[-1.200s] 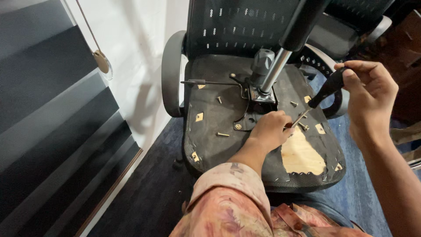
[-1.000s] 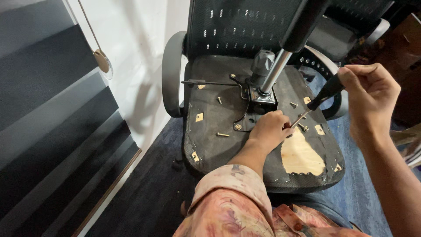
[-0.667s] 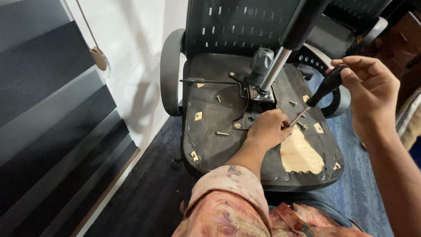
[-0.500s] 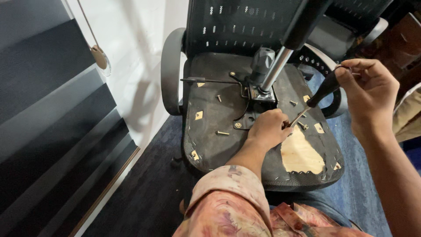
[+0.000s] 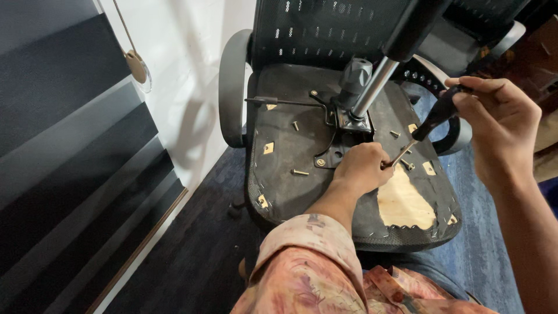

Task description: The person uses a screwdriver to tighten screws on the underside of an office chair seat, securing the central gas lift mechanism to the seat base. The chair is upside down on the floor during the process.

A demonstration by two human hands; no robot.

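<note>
Dark carpet and a white wall are framing an overturned office chair (image 5: 349, 174). Little is changing since a moment ago: the right hand (image 5: 500, 125) is still gripping the black-handled screwdriver (image 5: 427, 125), while the left hand (image 5: 360, 168) is pinching its tip against the seat's underside, near the torn patch of bare wood (image 5: 404, 203).

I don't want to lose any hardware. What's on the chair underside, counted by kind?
Loose bolts: 5
Screwdriver: 1
Gas-lift cylinder: 1
Adjustment lever: 1
Total: 8
More bolts may hide under the left hand.
</note>
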